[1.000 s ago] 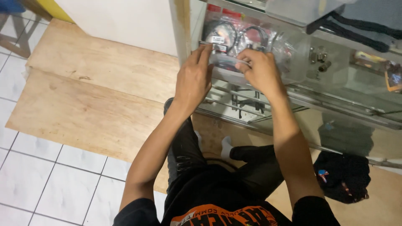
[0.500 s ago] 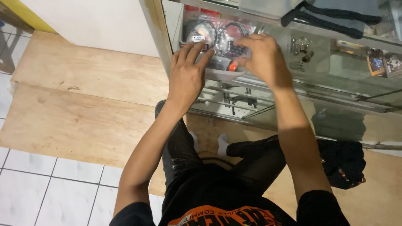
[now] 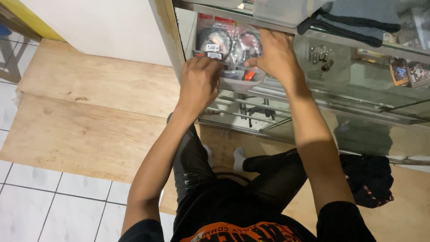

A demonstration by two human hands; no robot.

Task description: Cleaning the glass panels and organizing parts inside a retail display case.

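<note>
While both bare hands reach into the glass display cabinet (image 3: 358, 96), they close on one shallow grey plastic tray (image 3: 244, 82) that sits at the front of a glass shelf. The left hand (image 3: 199, 85) is curled over the tray's near left edge, fingers bent down into it and pressed against the packets. The right hand (image 3: 278, 54) lies on the tray's right side, thumb pointing left along the rim and fingers tucked behind; how firmly either hand grips cannot be told.

Standing in the tray are clear plastic packets of coiled black cable (image 3: 224, 42); at least two coils can be counted, one on the left and one on the right, with red card backing behind them. One small orange piece (image 3: 249, 75) shows between the hands.

To the right of the tray, on the same shelf, a small cluster of silver metal screws or bolts (image 3: 320, 58) is too tightly bunched to count. One dark folded cloth (image 3: 354, 20) rests on the cabinet's top glass.

Below, the person wears black trousers, and two white socks (image 3: 238, 157) show on the pale plywood floor (image 3: 89, 116). One black bundle of fabric (image 3: 369, 177) lies at the right.
</note>
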